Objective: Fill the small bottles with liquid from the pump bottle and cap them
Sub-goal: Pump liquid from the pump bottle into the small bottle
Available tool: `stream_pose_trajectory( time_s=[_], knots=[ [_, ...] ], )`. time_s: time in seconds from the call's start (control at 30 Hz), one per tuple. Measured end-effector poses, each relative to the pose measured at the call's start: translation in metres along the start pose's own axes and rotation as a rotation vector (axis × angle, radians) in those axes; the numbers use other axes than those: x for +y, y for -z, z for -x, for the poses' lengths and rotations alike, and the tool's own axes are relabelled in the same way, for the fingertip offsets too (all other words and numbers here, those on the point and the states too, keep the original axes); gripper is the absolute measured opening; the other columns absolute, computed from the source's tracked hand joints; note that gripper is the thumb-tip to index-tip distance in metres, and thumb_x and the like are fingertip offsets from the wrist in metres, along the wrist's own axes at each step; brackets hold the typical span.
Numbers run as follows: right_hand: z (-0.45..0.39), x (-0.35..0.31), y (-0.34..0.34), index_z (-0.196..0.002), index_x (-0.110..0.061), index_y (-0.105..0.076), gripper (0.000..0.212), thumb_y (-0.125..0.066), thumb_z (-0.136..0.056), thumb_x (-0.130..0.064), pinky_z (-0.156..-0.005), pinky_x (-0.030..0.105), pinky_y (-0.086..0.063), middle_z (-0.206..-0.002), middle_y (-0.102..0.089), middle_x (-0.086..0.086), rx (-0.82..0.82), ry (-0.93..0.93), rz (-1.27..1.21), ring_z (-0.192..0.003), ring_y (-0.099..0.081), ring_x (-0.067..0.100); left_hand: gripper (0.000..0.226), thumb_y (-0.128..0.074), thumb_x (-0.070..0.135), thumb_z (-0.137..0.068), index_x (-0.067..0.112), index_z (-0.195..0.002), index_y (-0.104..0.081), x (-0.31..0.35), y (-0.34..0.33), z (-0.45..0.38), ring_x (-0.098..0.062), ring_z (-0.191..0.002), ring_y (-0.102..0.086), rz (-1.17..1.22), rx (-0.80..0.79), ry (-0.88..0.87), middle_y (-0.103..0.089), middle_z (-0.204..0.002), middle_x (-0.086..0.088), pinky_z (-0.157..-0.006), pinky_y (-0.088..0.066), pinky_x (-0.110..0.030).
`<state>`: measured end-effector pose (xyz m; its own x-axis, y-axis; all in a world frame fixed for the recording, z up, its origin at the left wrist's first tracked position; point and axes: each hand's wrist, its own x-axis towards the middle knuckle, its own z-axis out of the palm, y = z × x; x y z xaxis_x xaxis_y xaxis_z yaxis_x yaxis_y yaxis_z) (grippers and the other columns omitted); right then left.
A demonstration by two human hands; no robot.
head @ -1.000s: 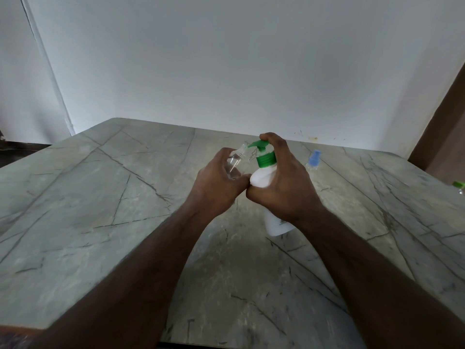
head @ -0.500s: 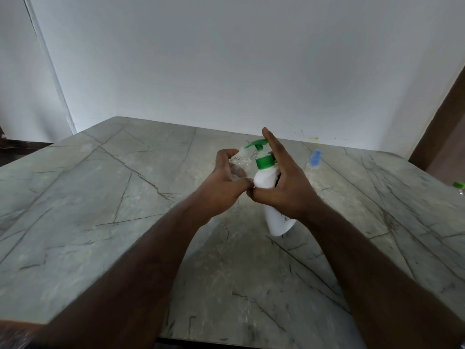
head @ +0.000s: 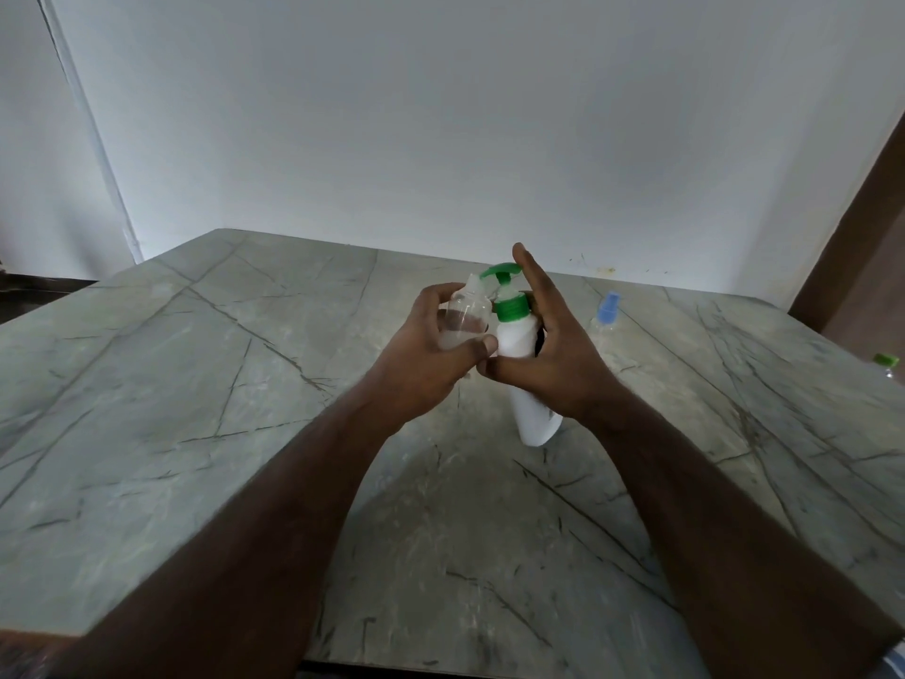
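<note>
Veined matt stone table

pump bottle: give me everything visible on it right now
The pump bottle is a white, opaque, plastic-looking cylinder with a green collar and a green pump head whose spout points left, over the mouth of the small clear bottle held in the left hand. It stands on the marble-look table, leaning slightly. The right hand holds its body, thumb in front, with the forefinger straight beside the raised pump head.
</note>
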<state>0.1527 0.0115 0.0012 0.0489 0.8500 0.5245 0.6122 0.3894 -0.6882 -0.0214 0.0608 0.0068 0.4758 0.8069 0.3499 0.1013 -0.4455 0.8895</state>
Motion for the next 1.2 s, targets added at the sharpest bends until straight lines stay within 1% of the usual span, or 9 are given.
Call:
stream_pose_trajectory(
  time_s=[0.07,0.2,0.33,0.43,0.57,0.73,0.9,1.03,1.2],
  knots=[
    [0.001,0.001,-0.002,-0.157,-0.034,-0.012,0.117,-0.087,-0.071,-0.010,-0.093,0.016,-0.049,-0.126,-0.040,-0.050,0.015,0.001,0.014,-0.119,-0.054,-0.004,0.059,-0.075,0.029,-0.090,0.023,-0.137,-0.039,-0.001,0.000,0.000,-0.016,-0.105,-0.066,0.037,0.010,0.021,-0.061,-0.126,0.000,-0.077,-0.061,-0.029],
    [0.000,0.000,-0.005,-0.155,-0.038,-0.012,0.117,-0.085,-0.068,-0.012,-0.090,0.020,-0.050,-0.119,-0.037,-0.053,0.045,-0.030,0.063,-0.111,-0.055,-0.008,0.052,-0.072,0.033,-0.092,0.024,-0.135,-0.044,-0.001,0.002,-0.001,-0.019,-0.105,-0.068,0.075,0.003,0.039,-0.064,-0.125,-0.002,-0.074,-0.061,-0.028],
    [0.001,-0.006,-0.003,-0.153,-0.043,-0.011,0.114,-0.082,-0.067,-0.018,-0.093,0.038,-0.054,-0.127,-0.047,-0.021,0.059,-0.030,0.163,-0.105,-0.059,0.007,0.050,-0.070,0.033,-0.093,0.024,-0.136,-0.045,-0.002,0.001,-0.002,-0.019,-0.103,-0.069,0.092,-0.005,0.050,-0.066,-0.121,-0.002,-0.074,-0.061,-0.026],
    [0.000,-0.008,-0.001,-0.151,-0.045,-0.011,0.112,-0.079,-0.065,-0.026,-0.098,0.047,-0.050,-0.135,-0.048,-0.011,0.069,-0.012,0.265,-0.112,-0.055,0.018,0.048,-0.072,0.034,-0.092,0.027,-0.133,-0.046,-0.004,0.001,-0.002,-0.018,-0.104,-0.068,0.072,0.014,0.042,-0.066,-0.121,-0.001,-0.073,-0.061,-0.026],
    [0.000,-0.008,0.000,-0.151,-0.038,-0.017,0.107,-0.078,-0.063,-0.029,-0.097,0.044,-0.046,-0.138,-0.049,-0.005,0.084,-0.020,0.355,-0.114,-0.048,0.021,0.049,-0.073,0.032,-0.091,0.029,-0.132,-0.046,-0.005,0.001,-0.002,-0.015,-0.103,-0.067,0.049,0.027,0.049,-0.064,-0.122,0.002,-0.071,-0.061,-0.024],
    [-0.003,-0.007,-0.001,-0.144,-0.035,-0.024,0.098,-0.078,-0.062,-0.031,-0.094,0.045,-0.049,-0.135,-0.049,-0.006,0.120,-0.024,0.374,-0.110,-0.047,0.020,0.053,-0.075,0.031,-0.089,0.028,-0.133,-0.047,-0.007,0.000,-0.003,-0.012,-0.101,-0.066,0.026,0.024,0.043,-0.062,-0.125,0.005,-0.068,-0.061,-0.021],
    [-0.001,-0.008,-0.003,-0.151,-0.035,-0.018,0.105,-0.079,-0.065,-0.028,-0.096,0.041,-0.045,-0.142,-0.046,-0.003,0.119,-0.027,0.389,-0.116,-0.045,0.022,0.051,-0.075,0.029,-0.090,0.031,-0.131,-0.046,-0.008,0.000,-0.004,-0.007,-0.096,-0.065,0.009,0.034,0.039,-0.059,-0.115,0.015,-0.066,-0.059,-0.019],
    [0.000,-0.008,-0.002,-0.154,-0.037,-0.012,0.112,-0.079,-0.065,-0.027,-0.096,0.040,-0.043,-0.140,-0.048,-0.001,0.117,-0.050,0.387,-0.117,-0.045,0.023,0.053,-0.076,0.028,-0.089,0.030,-0.134,-0.047,-0.008,0.000,-0.004,-0.009,-0.098,-0.066,-0.010,0.046,0.036,-0.060,-0.121,0.011,-0.072,-0.062,-0.025],
    [-0.001,-0.009,-0.004,-0.147,-0.034,-0.021,0.103,-0.079,-0.062,-0.030,-0.093,0.043,-0.049,-0.135,-0.049,-0.003,0.124,-0.050,0.365,-0.111,-0.047,0.020,0.056,-0.076,0.028,-0.088,0.030,-0.136,-0.046,-0.007,0.000,-0.003,-0.009,-0.098,-0.065,-0.034,0.055,0.038,-0.059,-0.123,0.011,-0.076,-0.063,-0.029]
  ],
)
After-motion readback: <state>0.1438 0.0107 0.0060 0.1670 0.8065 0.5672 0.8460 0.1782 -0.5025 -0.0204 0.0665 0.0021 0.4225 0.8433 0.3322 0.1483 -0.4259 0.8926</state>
